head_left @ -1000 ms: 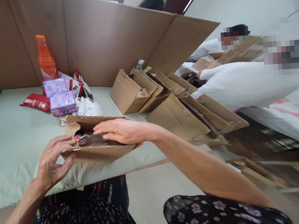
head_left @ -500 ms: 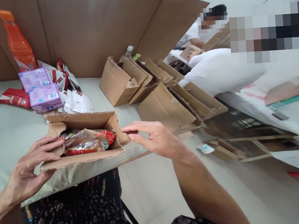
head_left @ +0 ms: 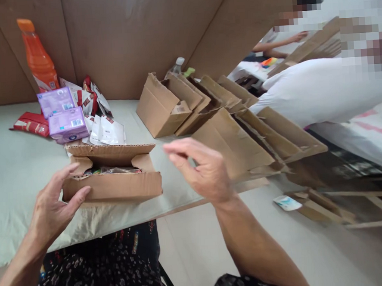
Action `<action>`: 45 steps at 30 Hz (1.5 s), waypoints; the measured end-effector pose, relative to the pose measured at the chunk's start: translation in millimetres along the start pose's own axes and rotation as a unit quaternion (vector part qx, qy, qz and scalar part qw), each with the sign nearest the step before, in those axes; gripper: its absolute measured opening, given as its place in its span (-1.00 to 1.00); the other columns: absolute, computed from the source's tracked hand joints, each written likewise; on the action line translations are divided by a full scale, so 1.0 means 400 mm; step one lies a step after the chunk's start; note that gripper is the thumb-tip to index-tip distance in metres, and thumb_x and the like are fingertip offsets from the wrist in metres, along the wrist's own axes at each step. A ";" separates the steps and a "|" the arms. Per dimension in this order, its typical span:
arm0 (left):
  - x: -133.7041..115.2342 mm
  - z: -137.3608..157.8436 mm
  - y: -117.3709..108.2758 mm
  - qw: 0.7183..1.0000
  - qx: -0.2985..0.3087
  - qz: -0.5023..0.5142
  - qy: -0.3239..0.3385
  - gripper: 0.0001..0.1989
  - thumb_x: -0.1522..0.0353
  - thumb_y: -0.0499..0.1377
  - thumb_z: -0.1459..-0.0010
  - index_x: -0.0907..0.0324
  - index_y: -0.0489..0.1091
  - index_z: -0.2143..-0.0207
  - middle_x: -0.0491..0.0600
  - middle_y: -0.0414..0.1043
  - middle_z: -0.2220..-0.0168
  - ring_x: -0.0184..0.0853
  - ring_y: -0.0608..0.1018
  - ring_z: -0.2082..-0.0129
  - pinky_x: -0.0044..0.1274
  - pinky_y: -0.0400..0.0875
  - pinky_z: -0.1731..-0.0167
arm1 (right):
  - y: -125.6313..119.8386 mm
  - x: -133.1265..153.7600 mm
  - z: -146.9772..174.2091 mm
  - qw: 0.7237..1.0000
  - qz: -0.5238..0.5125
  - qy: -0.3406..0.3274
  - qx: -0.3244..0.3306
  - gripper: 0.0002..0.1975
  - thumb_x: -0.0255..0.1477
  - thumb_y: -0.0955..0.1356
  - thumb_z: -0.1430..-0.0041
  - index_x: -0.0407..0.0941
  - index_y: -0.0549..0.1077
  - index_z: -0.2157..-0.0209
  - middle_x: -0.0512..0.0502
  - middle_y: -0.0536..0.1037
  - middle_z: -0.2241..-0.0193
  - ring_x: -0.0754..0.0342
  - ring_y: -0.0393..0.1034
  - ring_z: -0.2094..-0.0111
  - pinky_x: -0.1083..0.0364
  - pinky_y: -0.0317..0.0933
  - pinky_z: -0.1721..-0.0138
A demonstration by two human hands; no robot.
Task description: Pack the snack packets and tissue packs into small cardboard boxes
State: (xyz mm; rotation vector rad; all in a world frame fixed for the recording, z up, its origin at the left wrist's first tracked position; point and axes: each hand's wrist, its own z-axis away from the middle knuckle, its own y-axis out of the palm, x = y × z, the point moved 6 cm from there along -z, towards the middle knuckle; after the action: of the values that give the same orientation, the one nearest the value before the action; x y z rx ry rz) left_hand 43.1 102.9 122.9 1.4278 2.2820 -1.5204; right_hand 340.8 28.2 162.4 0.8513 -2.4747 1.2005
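Note:
A small cardboard box (head_left: pixel 112 186) stands at the table's front edge, its back flap up and its side flaps folded inward. Down inside, part of a shiny plastic-wrapped packet (head_left: pixel 115 169) shows; the rest is hidden by the front wall. My left hand (head_left: pixel 58 194) grips the box's left end, thumb on the front face and fingers at the left flap. To the right of the box, my right hand (head_left: pixel 200 168) hovers apart from it, slightly blurred, fingers bent and thumb apart, with nothing visible in it.
Behind the box are purple packs (head_left: pixel 67 124), white sachets (head_left: pixel 108 130), a red packet (head_left: pixel 31 124) and an orange bottle (head_left: pixel 40 61). Several open cardboard boxes (head_left: pixel 163 106) stand to the right. People in white (head_left: pixel 320 89) sit beyond. A brown board (head_left: pixel 139 38) rises behind.
My right hand has left the box's right flap and moved up and right. The front wall now stands upright, covering most of the packet. The view has shifted.

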 end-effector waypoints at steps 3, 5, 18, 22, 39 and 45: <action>-0.012 -0.005 0.007 0.999 -0.016 0.007 0.035 -0.41 0.26 0.26 -0.36 0.00 0.20 -0.38 0.07 0.48 -0.18 -0.12 0.57 -0.18 -0.25 0.53 -0.18 | 0.003 0.007 -0.012 0.998 0.045 -0.019 -0.044 -0.56 -0.31 0.34 -0.43 -0.03 0.42 -0.29 -0.24 0.53 -0.20 -0.14 0.47 -0.17 -0.15 0.47 -0.06; -0.014 -0.007 0.006 0.998 -0.027 -0.002 0.059 -0.33 0.30 0.27 -0.35 -0.05 0.12 -0.43 0.13 0.24 -0.39 -0.04 0.38 -0.37 -0.14 0.39 -0.31 | 0.054 0.019 0.005 0.996 0.046 -0.067 0.019 -0.50 -0.25 0.29 -0.47 -0.07 0.35 -0.35 -0.26 0.54 -0.20 -0.17 0.44 -0.21 -0.21 0.42 -0.12; 0.039 -0.017 0.053 0.981 0.136 0.034 0.135 -0.71 0.34 0.13 -0.42 0.06 0.46 -0.14 0.11 0.29 -0.36 -0.01 0.16 -0.48 -0.05 0.25 -0.38 | 0.158 -0.003 0.158 0.985 0.032 -0.101 0.139 -0.47 -0.22 0.16 -0.54 -0.07 0.27 -0.42 -0.29 0.37 -0.36 -0.18 0.13 -0.45 -0.24 0.27 -0.31; 0.057 -0.033 0.044 0.955 0.228 0.107 0.156 -0.44 0.04 0.24 -0.33 -0.08 0.35 -0.32 0.06 -0.21 -0.56 0.14 0.01 -0.52 0.08 0.11 -0.40 | 0.157 -0.010 0.162 0.986 -0.003 -0.105 0.131 -0.47 -0.29 0.19 -0.53 -0.04 0.23 -0.44 -0.23 0.33 -0.38 -0.12 0.12 -0.45 -0.18 0.25 -0.34; 0.146 0.146 -0.188 0.977 0.137 0.024 0.162 -0.34 0.32 0.35 -0.10 -0.05 0.36 -0.27 0.10 0.35 -0.33 0.04 0.22 -0.41 -0.01 0.40 -0.27 | 0.370 0.116 0.062 0.967 -0.078 -0.187 0.155 -0.51 -0.27 0.17 -0.53 0.02 0.33 -0.39 -0.22 0.30 -0.40 -0.19 0.14 -0.44 -0.22 0.37 -0.26; 0.226 0.181 -0.450 0.977 -0.027 -0.192 0.084 -0.45 0.36 0.33 -0.18 -0.13 0.43 -0.21 0.04 0.42 -0.27 0.05 0.38 -0.33 -0.01 0.39 -0.27 | 0.606 0.265 -0.154 0.956 -0.193 -0.173 0.137 -0.49 -0.21 0.15 -0.54 -0.06 0.35 -0.37 -0.29 0.30 -0.40 -0.14 0.16 -0.44 -0.24 0.19 -0.38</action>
State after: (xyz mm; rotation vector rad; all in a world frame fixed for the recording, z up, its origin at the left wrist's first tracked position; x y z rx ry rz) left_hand -165.8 91.9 167.5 1.1940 2.8106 -1.4535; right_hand 108.1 152.7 98.0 1.6608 -2.2502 1.3557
